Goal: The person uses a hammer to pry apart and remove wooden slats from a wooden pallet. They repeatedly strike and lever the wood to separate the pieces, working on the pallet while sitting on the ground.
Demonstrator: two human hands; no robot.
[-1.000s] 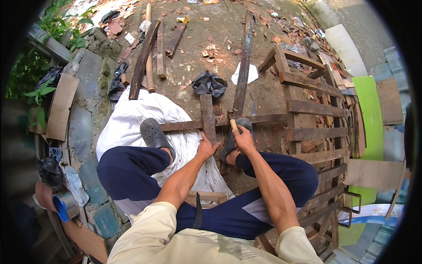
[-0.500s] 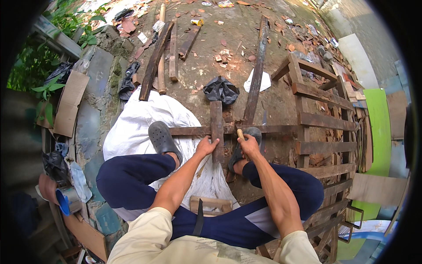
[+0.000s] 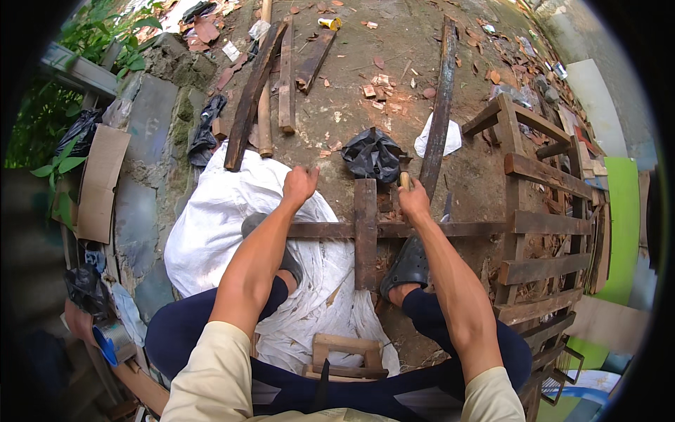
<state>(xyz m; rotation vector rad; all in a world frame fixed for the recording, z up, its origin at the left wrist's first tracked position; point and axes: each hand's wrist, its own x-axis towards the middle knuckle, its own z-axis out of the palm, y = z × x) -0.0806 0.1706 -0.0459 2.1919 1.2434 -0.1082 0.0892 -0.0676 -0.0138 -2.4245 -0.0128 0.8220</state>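
My right hand (image 3: 415, 200) is closed round the pale wooden handle of a hammer (image 3: 404, 180), whose dark head points away from me. It is above the right part of a long dark wooden bar (image 3: 320, 230) lying crosswise. A short upright board (image 3: 365, 235) crosses that bar between my feet. My left hand (image 3: 301, 184) is off the board, out over the far edge of the white sack (image 3: 211, 218), with its fingers curled in. Whether it pinches something small, I cannot make out. A black plastic bag (image 3: 371, 153) sits just beyond the board.
A slatted wooden frame (image 3: 548, 221) stands along my right. Several loose timbers (image 3: 256, 91) lie ahead to the left, and a long dark beam (image 3: 439, 105) ahead to the right. A small wooden frame (image 3: 348, 343) lies close to me. A broken wall (image 3: 144, 190) borders the left side.
My left hand has let go of the short board and moved forward and left. My right hand has moved forward with the hammer. The view has shifted a little.
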